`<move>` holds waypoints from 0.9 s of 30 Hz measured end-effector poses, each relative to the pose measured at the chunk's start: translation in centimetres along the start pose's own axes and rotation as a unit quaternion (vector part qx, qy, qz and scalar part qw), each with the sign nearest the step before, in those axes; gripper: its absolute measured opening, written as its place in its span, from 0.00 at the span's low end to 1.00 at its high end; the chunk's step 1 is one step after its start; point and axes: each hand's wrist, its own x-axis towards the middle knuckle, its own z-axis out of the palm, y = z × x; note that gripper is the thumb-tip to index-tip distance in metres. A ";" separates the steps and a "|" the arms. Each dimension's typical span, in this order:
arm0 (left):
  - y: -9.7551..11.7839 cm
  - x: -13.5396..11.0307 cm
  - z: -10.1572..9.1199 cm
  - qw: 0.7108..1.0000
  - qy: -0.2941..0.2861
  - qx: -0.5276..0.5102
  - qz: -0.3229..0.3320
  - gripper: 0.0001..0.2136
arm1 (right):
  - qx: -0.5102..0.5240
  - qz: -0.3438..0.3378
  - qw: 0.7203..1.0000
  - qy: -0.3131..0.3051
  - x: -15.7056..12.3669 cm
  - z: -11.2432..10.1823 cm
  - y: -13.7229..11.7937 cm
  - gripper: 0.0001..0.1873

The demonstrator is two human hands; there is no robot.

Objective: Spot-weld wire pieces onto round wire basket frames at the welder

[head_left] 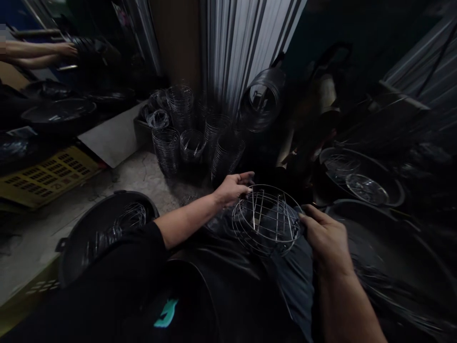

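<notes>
A round wire basket (266, 228) with crossing bars over its middle is held above my lap. My left hand (231, 189) has its thumb against the far left of the rim, and its fingers reach past it. Gripping the right side of the rim, my right hand (326, 236) has its thumb on top; its lower fingers are partly hidden. Both hands are closed on the basket. Below it show my dark jeans (298, 276) and a black apron (228, 286).
Stacks of wire rings (166, 150) and a coil of wire (262, 102) stand ahead. Left, a black pan (74, 252) contains wire pieces. Large pans (385, 233) line my right. A yellow crate (53, 178) stands left, near another person's arms (39, 49).
</notes>
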 end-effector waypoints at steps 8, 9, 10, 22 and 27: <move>-3.0 3.0 0.7 1.000 -0.004 0.021 -0.007 0.33 | -0.102 -0.013 0.995 -0.014 0.9 0.0 2.6 0.25; -3.1 2.8 0.6 1.000 -0.006 0.019 -0.010 0.32 | -0.105 -0.013 0.994 -0.015 0.6 -0.1 2.7 0.27; -3.1 2.6 0.5 1.000 -0.008 0.016 -0.012 0.31 | -0.107 -0.014 0.994 -0.016 0.5 -0.2 2.8 0.28; -4.5 3.2 -0.7 0.998 -0.051 0.035 -0.008 0.29 | -0.104 -0.018 0.994 -0.025 -0.4 -0.3 3.6 0.30; -4.7 3.3 -1.2 0.994 -0.090 0.061 0.010 0.27 | -0.051 0.000 0.999 0.005 -1.4 0.3 4.4 0.29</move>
